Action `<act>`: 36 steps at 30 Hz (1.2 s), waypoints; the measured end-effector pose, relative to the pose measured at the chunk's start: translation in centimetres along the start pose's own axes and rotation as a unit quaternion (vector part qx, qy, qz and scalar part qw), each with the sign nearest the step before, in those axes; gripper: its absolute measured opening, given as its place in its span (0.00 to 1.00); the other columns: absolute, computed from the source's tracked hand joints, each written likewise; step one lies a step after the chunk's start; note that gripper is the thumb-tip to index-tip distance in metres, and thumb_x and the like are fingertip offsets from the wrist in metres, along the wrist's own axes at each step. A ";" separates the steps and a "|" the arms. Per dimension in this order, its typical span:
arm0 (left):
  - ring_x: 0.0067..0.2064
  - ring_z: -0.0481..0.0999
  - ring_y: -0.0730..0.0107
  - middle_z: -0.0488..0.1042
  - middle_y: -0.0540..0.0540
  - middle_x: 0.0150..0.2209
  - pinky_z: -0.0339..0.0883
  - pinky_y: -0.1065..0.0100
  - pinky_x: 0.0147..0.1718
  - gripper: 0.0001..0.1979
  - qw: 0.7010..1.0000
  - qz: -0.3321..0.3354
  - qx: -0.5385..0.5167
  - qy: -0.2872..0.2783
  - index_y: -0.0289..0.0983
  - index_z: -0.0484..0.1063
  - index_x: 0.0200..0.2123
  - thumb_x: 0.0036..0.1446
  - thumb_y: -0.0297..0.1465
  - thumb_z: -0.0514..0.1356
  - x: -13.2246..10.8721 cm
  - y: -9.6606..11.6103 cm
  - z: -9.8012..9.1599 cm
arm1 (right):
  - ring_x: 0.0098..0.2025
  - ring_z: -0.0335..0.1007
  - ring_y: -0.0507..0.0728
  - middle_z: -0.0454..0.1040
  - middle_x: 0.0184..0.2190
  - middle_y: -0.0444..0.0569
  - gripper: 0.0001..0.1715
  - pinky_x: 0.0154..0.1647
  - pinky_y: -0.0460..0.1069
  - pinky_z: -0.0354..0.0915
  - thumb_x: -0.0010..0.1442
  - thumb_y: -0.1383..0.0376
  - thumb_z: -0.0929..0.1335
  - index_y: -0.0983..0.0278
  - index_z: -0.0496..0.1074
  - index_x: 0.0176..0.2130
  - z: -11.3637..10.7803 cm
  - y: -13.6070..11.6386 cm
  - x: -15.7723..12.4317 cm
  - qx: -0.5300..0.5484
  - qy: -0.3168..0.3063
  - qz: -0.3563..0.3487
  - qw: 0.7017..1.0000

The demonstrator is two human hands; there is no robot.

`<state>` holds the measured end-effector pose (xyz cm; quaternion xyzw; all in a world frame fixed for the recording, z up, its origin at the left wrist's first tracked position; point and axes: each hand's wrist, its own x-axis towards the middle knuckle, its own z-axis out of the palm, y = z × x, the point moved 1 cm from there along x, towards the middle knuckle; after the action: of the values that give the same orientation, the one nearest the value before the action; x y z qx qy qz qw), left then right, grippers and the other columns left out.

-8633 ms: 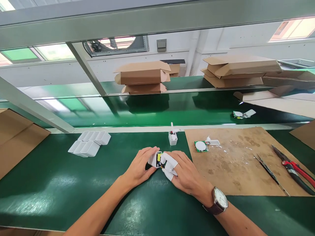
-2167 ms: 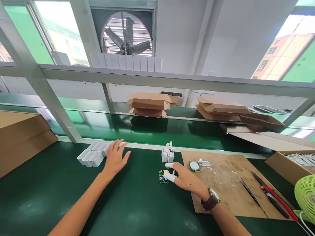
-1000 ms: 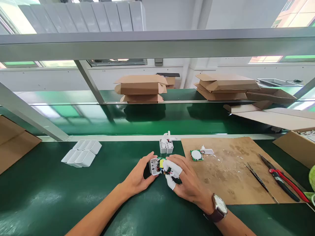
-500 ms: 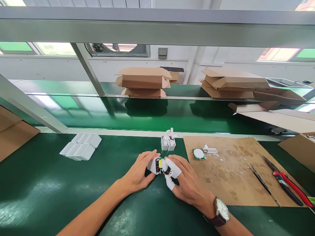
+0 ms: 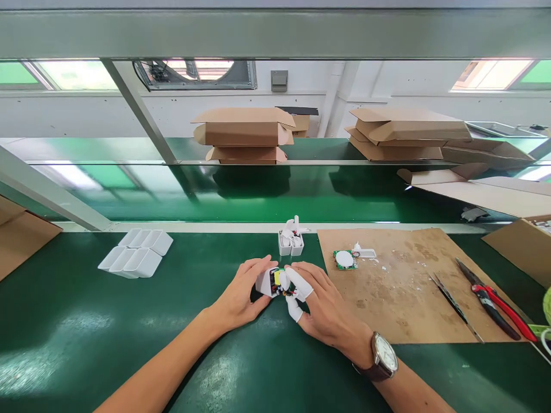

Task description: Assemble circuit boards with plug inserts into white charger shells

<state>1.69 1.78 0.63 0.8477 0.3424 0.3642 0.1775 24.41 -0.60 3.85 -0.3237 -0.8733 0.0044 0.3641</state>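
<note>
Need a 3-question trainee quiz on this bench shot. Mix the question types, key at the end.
1. Multiple choice. What does the left hand hold?
a) a cardboard box
b) a white housing
c) a wristwatch

2. True or false. The tweezers lie on the brown sheet, to the left of the red-handled cutters in the picture.

3. Short answer. Which part sits between the white housing and the right hand?

Key
1. b
2. True
3. The circuit board with the yellow component
</note>
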 end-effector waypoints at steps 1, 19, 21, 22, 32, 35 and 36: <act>0.60 0.69 0.54 0.72 0.40 0.61 0.69 0.49 0.57 0.43 1.000 -0.002 0.000 0.000 0.46 0.44 0.73 0.61 0.23 0.61 0.0 0.0 0.0 | 0.62 0.65 0.67 0.71 0.56 0.62 0.40 0.58 0.66 0.73 0.62 0.77 0.63 0.68 0.51 0.70 0.0 0.0 0.0 -0.002 0.000 -0.001 1.000; 0.62 0.73 0.52 0.71 0.38 0.62 0.71 0.48 0.59 0.43 0.998 -0.006 -0.001 -0.061 0.47 0.47 0.72 0.61 0.34 0.66 -0.2 -0.1 0.1 | 0.55 0.71 0.65 0.74 0.51 0.58 0.28 0.54 0.62 0.75 0.69 0.64 0.68 0.62 0.61 0.64 0.0 0.4 -0.1 0.099 -0.013 0.042 0.994; 0.61 0.73 0.51 0.73 0.38 0.60 0.71 0.49 0.59 0.41 0.998 0.001 0.017 -0.062 0.46 0.52 0.70 0.59 0.34 0.67 -0.3 -0.1 -0.1 | 0.54 0.73 0.62 0.74 0.52 0.56 0.27 0.53 0.59 0.76 0.70 0.62 0.67 0.59 0.61 0.65 -0.3 0.6 -0.1 0.168 -0.021 0.088 0.982; 0.60 0.74 0.53 0.73 0.38 0.59 0.72 0.50 0.58 0.39 0.998 -0.005 0.011 -0.062 0.45 0.53 0.70 0.59 0.32 0.66 -0.3 -0.2 -0.1 | 0.54 0.74 0.61 0.74 0.53 0.55 0.25 0.53 0.58 0.76 0.71 0.63 0.65 0.58 0.62 0.65 -0.3 0.8 -0.1 0.195 -0.026 0.108 0.974; 0.54 0.79 0.61 0.75 0.41 0.57 0.77 0.56 0.53 0.39 0.983 -0.096 -0.152 -0.038 0.46 0.47 0.71 0.62 0.29 0.61 -0.9 0.3 0.2 | 0.59 0.72 0.60 0.72 0.57 0.57 0.25 0.57 0.57 0.75 0.67 0.75 0.65 0.59 0.67 0.61 2.6 1.6 -0.9 0.162 -0.050 0.034 0.985; 0.60 0.75 0.55 0.70 0.38 0.62 0.72 0.49 0.59 0.44 0.987 -0.101 -0.127 -0.011 0.46 0.46 0.72 0.59 0.33 0.67 -1.1 0.2 0.1 | 0.55 0.74 0.60 0.73 0.55 0.57 0.25 0.51 0.55 0.78 0.67 0.76 0.64 0.59 0.69 0.59 2.3 1.6 -0.8 0.119 -0.020 0.008 0.993; 0.61 0.74 0.54 0.69 0.37 0.63 0.71 0.47 0.60 0.45 0.988 -0.100 -0.121 -0.001 0.47 0.46 0.72 0.58 0.34 0.68 -1.2 0.1 0.0 | 0.55 0.74 0.60 0.73 0.55 0.56 0.25 0.51 0.55 0.78 0.66 0.76 0.64 0.58 0.68 0.59 2.1 1.6 -0.7 0.109 -0.004 0.008 0.994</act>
<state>1.18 0.87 0.08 0.7817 0.3789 0.3823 0.3151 24.32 0.71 1.44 -0.2894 -0.8663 0.1039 0.3936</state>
